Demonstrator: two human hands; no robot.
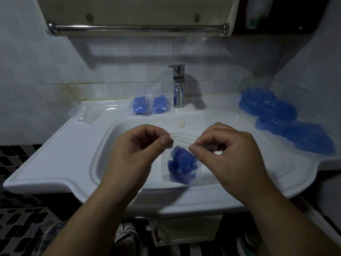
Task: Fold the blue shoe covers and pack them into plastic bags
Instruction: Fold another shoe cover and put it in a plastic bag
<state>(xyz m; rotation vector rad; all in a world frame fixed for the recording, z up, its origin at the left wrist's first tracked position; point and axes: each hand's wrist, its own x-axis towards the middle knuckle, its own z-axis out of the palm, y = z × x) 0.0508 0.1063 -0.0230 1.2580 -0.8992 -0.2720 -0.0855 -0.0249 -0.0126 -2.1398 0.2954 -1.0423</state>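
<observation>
Over the sink point(77, 159) basin, left hand point(142, 150) and right hand point(227, 150) pinch the mouth of a plastic bag point(181, 164) holding a folded shoe cover point(181, 164); sealing seems underway, then setting it at the back rim beside the packed bags point(150, 105).

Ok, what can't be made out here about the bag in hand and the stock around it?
Head view:
Whether the plastic bag's mouth is sealed: fingers of the left hand and right hand cover its clear top edge.
How many shoe covers it holds: crumpled into one blue wad.
Count of the loose pile on the right: overlapping, blurred.
Count of empty bags on the left: transparent, overlapping.
</observation>
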